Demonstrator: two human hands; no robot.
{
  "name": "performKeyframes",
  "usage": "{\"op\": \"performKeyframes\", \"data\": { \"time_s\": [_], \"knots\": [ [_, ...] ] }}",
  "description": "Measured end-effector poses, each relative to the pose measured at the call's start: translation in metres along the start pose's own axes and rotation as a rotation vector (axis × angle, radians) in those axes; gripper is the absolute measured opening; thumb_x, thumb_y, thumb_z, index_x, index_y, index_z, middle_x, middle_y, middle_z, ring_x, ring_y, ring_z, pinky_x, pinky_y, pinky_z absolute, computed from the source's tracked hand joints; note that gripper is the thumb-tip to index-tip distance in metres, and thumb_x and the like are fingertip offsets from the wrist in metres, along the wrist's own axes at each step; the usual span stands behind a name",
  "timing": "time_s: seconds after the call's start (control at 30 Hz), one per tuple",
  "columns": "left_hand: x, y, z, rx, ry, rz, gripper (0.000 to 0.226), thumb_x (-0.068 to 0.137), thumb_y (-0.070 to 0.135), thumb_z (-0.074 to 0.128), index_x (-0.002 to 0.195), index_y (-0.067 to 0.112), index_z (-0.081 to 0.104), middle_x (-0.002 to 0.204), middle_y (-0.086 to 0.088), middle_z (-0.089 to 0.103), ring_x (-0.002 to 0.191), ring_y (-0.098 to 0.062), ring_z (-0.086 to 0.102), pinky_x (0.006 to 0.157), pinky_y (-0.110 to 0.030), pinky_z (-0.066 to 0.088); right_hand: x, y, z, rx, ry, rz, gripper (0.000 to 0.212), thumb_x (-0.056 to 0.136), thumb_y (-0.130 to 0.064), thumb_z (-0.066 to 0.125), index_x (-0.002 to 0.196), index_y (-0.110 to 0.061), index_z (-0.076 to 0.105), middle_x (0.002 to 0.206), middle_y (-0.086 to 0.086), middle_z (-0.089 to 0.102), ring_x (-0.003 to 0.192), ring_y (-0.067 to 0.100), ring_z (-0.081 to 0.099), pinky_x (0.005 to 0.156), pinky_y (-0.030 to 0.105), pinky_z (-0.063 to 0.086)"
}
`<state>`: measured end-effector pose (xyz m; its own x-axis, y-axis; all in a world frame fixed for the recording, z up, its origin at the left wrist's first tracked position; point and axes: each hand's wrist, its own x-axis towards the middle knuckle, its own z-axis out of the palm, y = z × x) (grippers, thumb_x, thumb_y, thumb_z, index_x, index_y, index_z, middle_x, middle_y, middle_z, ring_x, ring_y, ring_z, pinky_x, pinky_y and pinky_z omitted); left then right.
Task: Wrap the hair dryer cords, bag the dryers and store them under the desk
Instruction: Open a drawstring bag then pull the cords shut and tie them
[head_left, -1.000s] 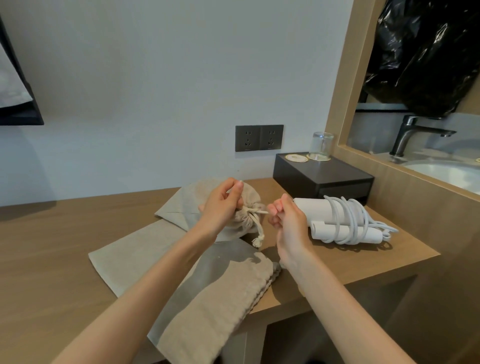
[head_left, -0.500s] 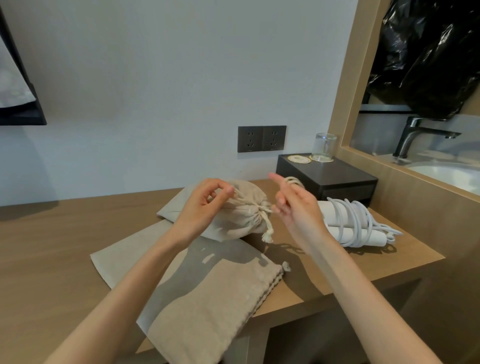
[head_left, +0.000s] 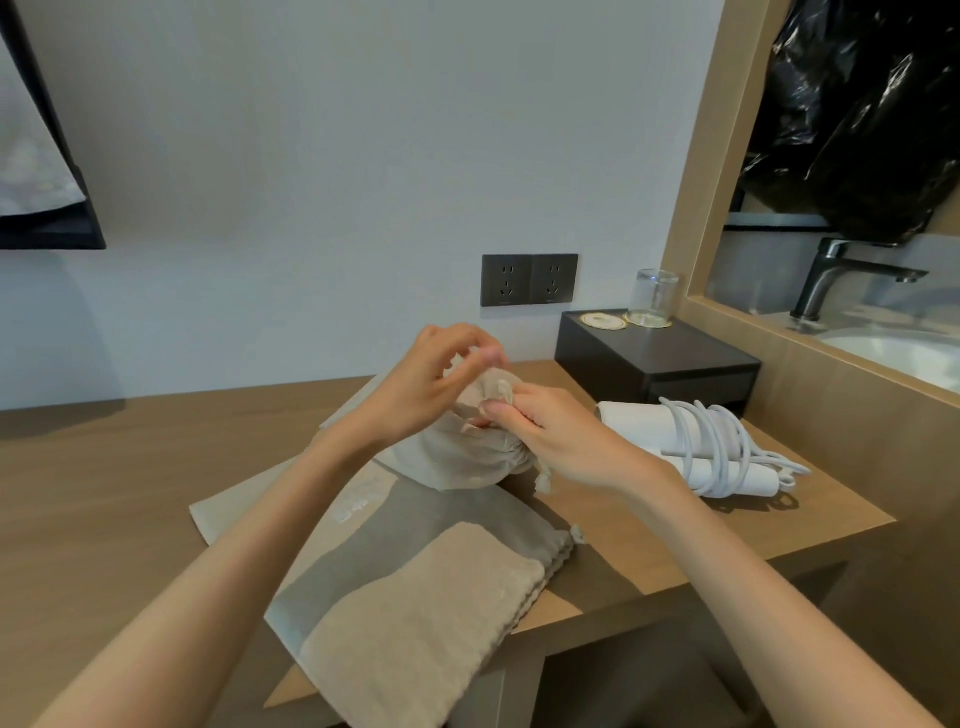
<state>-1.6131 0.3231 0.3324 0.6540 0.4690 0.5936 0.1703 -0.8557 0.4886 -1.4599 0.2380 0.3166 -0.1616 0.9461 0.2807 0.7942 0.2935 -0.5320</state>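
The right hand (head_left: 561, 436) grips the bag (head_left: 457, 462) by its gathered neck. The left hand (head_left: 431, 384) curls just above, its grasp blurred. The unbagged dryer (head_left: 691, 441) lies right of the fingers, nearer the right hand.

Before you the filled bag (head_left: 467, 460) lies on the flat bags (head_left: 426, 613) on the desk (head_left: 104, 493), the hair dryer (head_left: 644, 421) to its right, the box (head_left: 675, 361) with a glass (head_left: 655, 293) behind that.
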Motion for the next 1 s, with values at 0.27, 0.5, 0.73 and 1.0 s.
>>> {"op": "performKeyframes", "data": {
  "time_s": [0.27,0.5,0.73,1.0],
  "knots": [
    [0.007,-0.017,-0.006,0.293,-0.285,0.032,0.049,0.096,0.005,0.048,0.115,0.049,0.051,0.130,0.007,0.046,0.115,-0.022,0.034,0.101,-0.029,0.021,-0.006,0.010,-0.009,-0.050,-0.084,-0.027,0.049,0.102,-0.032,0.034,0.101,0.007,0.063,0.086,0.012,0.049,0.082,0.016,0.045,0.074,0.033,0.038],
    [-0.003,-0.019,-0.005,0.290,-0.313,-0.023,0.027,0.088,0.029,0.063,0.103,0.048,0.052,0.134,0.007,0.042,0.120,-0.021,0.027,0.099,-0.026,0.019,-0.010,0.019,-0.008,-0.001,-0.067,-0.037,0.043,0.099,-0.034,0.038,0.098,-0.002,0.067,0.092,0.010,0.053,0.084,0.018,0.048,0.080,0.049,0.042],
    [-0.003,-0.022,0.003,0.381,-0.328,0.016,0.025,0.088,0.036,0.061,0.114,0.036,0.060,0.135,0.006,0.042,0.118,-0.019,0.026,0.103,-0.034,0.026,-0.009,0.023,-0.009,0.047,-0.071,-0.085,0.030,0.100,-0.025,0.041,0.102,-0.044,0.065,0.095,0.006,0.055,0.089,0.015,0.048,0.080,0.042,0.044],
    [-0.011,-0.026,-0.001,0.182,-0.036,0.048,0.003,0.089,0.027,0.060,0.091,0.024,0.060,0.122,0.009,0.056,0.112,-0.009,0.036,0.092,-0.019,0.027,-0.012,0.027,-0.013,0.167,-0.012,-0.056,0.039,0.101,-0.019,0.039,0.098,-0.046,0.067,0.078,-0.015,0.047,0.077,0.002,0.046,0.070,0.016,0.035]
  ]
}}
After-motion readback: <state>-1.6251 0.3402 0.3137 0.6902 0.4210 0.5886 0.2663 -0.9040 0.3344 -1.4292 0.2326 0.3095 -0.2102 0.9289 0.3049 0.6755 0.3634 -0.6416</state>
